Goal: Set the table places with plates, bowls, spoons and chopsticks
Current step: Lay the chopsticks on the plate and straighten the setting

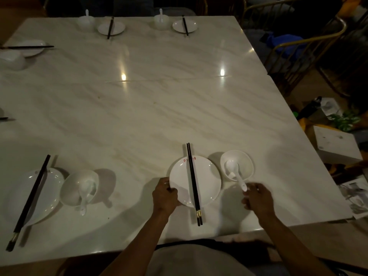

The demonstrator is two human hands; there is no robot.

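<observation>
Both hands are seen at the near edge of the marble bench (139,100). By the left hand (165,197), the left rim of a white plate (207,182) is gripped between thumb and fingers. Across this plate, 1 pair of black chopsticks (192,182) is laid lengthwise, its tips pointed toward the far edge and its gold-banded ends overhanging the plate toward the near edge. Just to the right, a white bowl (246,163) is placed beside the plate, and a white spoon (236,174) is set in it with the handle leaning out over the near rim. At the tip of that handle the right hand (256,200) is loosely curled; whether the handle is pinched cannot be told.

Toward the near left corner, a second plate (49,188) is crossed by tilted chopsticks (29,200), with a second bowl (74,188) holding a spoon (85,196) just beside it. Along the far edge, 2 more places are set, and another is seen at the left edge.
</observation>
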